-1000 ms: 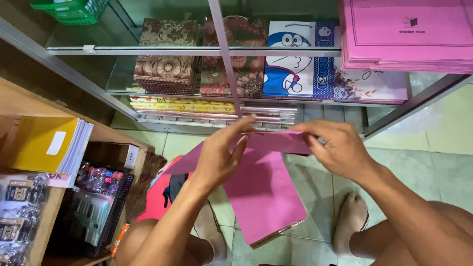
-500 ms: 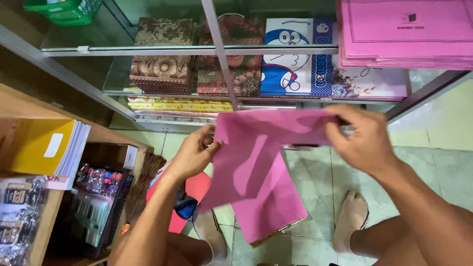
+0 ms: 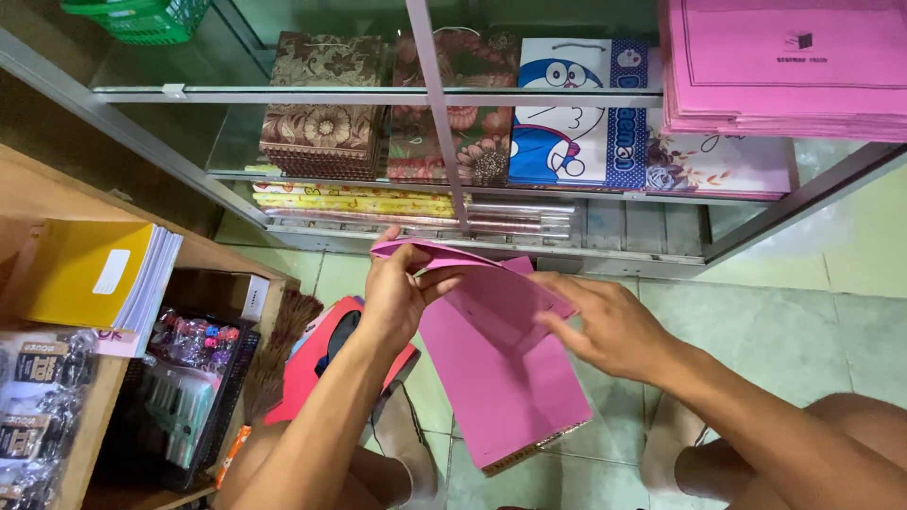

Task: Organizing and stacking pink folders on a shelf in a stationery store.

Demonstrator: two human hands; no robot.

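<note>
A flat pink paper bag (image 3: 510,378) hangs in front of me over the tiled floor, its top edge folded open. My left hand (image 3: 397,293) pinches that top edge at the left, thumb and fingers closed on the paper. My right hand (image 3: 605,326) lies against the bag's upper right part with its fingers spread, reaching into the fold. The bag's lower end points toward my knees.
A stack of pink paper bags (image 3: 784,66) lies on the glass cabinet (image 3: 378,97) at top right. Inside stand patterned gift bags (image 3: 321,113) and a blue cartoon bag (image 3: 576,113). Yellow notebooks (image 3: 94,274) and a black basket (image 3: 189,378) of small goods sit on a wooden shelf left.
The bag was held up wide between both hands. Now it has dropped lower, my left hand has moved in to its top edge and my right hand has slid down onto its face.
</note>
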